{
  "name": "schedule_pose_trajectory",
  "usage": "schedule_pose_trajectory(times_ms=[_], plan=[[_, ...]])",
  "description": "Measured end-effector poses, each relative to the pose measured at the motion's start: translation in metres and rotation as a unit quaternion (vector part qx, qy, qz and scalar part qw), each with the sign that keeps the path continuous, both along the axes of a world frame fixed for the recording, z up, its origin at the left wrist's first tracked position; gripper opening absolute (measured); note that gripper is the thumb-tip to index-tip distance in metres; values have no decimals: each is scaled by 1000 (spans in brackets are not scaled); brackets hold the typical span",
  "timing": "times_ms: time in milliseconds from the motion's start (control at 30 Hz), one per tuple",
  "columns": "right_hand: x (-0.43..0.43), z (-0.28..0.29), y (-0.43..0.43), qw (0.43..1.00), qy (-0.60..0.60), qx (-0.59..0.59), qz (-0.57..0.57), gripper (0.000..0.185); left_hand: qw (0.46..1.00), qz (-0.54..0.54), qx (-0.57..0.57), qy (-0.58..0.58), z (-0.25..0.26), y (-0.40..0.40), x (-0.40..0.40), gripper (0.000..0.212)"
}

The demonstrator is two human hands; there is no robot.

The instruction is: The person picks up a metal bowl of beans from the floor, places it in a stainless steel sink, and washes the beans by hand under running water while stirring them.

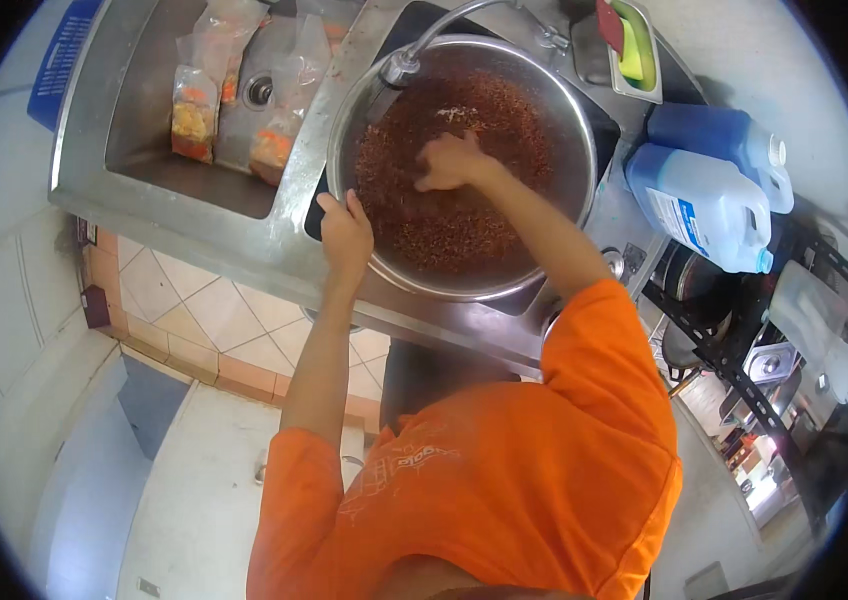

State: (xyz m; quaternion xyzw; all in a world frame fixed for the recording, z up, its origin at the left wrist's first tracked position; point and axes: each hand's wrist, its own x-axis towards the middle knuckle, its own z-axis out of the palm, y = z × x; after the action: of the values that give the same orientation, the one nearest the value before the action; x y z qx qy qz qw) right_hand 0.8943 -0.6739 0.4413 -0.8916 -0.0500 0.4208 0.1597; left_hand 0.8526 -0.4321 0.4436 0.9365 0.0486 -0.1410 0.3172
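A large round stainless-steel bowl (587, 161) sits over the right-hand basin of a metal sink. Small reddish-brown grains or beans (439, 244) lie in it, apparently under dark water, with a pale patch of foam or bits (458, 114) near the far side. My left hand (347, 234) grips the bowl's near-left rim; the undersides of its fingers are hidden. Over the middle of the bowl, my right hand (454, 163) reaches down to the contents with fingers spread. Its fingertips are hard to make out. Above the bowl's far-left edge hangs the faucet spout (399, 69).
In the left sink basin (146, 146) lie several clear plastic bags of food (194, 120) around the drain (259, 90). A metal container with sponges (638, 56) stands back right. Two plastic jugs of blue liquid (701, 199) lie at right, above a black metal rack (731, 360).
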Motion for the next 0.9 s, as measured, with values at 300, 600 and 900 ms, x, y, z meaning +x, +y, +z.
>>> schedule_pose_trajectory(times_ms=[300,600,900], plan=[[57,-95,-25,937,-154,-12,-314,56,1000,0,-15,16,-1,-20,10,37],[4,-9,-18,972,-184,-89,117,58,997,47,-55,31,5,2,2,34],[66,-36,33,411,45,604,-682,39,991,60,-117,22,0,7,-8,31]])
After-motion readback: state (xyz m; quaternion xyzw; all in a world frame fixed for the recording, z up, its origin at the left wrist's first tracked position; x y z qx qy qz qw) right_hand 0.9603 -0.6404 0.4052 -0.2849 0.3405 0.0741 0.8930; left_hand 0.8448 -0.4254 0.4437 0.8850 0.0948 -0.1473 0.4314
